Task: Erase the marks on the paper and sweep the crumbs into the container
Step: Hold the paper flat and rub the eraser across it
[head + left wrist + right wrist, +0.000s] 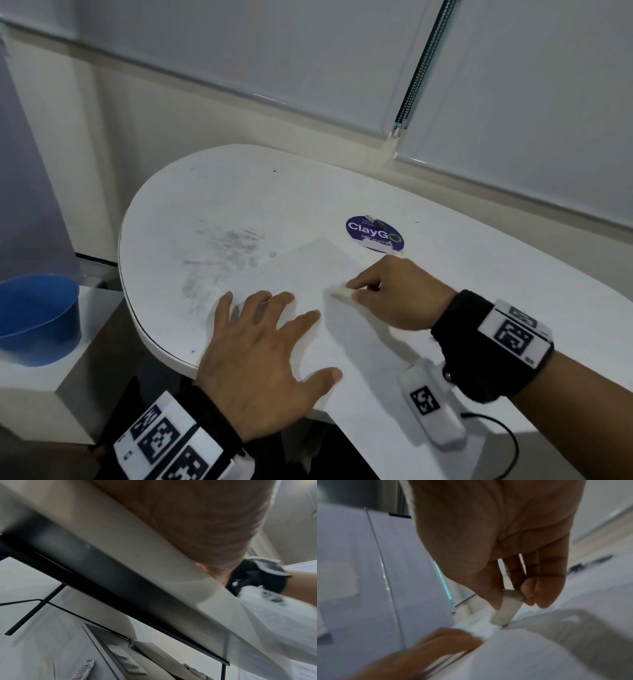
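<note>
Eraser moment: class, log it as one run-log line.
step: erasing | right hand: pinches eraser on paper | left hand: flat, pressing paper | blue container: left, off table

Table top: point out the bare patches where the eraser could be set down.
On the table, the far strip behind the ClayGo sticker is bare, and so is the right stretch beyond the right hand. The smudged patch left of the paper is free. The near middle is crowded: left hand, eraser.

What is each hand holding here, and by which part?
The right hand pinches the white eraser by its upper end, the lower end touching the paper. The left hand grips nothing; it presses flat on the paper.
</note>
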